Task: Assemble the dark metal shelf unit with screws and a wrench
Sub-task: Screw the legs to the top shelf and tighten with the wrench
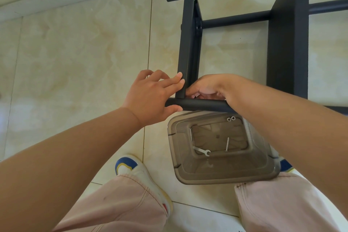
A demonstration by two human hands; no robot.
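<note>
A person looks down at a dark metal shelf frame (190, 47) lying on a pale tiled floor (75, 52), both bare arms reaching forward to the frame's near corner, where a flat upright bar meets a round tube (203, 105). The left hand (150, 98) wraps the end of that tube – thumb under it, fingers stretched over the top with their tips pressed against the side of the upright bar. The right hand (209, 86) sits just on the other side of the bar, fingers curled in tight at the joint; whatever they pinch is hidden, so it cannot be told whether they hold a screw.

Just below the tube, touching its near side, stands a clear smoky plastic tub (180, 156). Inside it lie a small silver wrench (201, 151), a long screw (227, 144) beside the wrench, another screw (190, 134) along the tub's left inner wall, and two small nuts (231, 118) in the far corner.

Nearer than the tub are the person's pale pink trouser legs and, to its left, a white shoe (135, 173) with a blue and yellow toe
</note>
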